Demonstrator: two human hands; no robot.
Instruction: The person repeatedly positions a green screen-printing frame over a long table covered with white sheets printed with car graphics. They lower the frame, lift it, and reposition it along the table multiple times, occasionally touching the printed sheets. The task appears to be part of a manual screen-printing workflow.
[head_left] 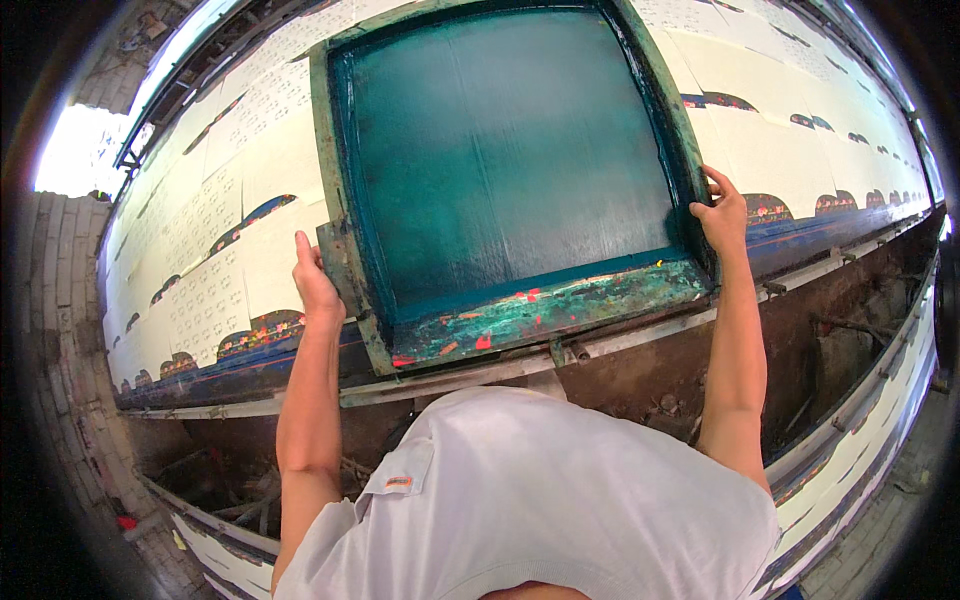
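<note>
The head view shows a wooden frame (550, 312) with a green mesh (510, 160) over the near edge of the long worktop (815, 232), its paint-smeared lower bar running roughly along that edge; whether it rests or is raised cannot be told. Pale sheets (740, 150) cover the worktop on both sides of it. The right hand (724, 222) pinches the frame's right rail above the near corner, thumb on the rail and forefinger bent at its outer side. The left hand (318, 288) is at a wooden block (338, 262) on the left rail, thumb upward; its other fingers are mostly hidden, so their closure cannot be told.
</note>
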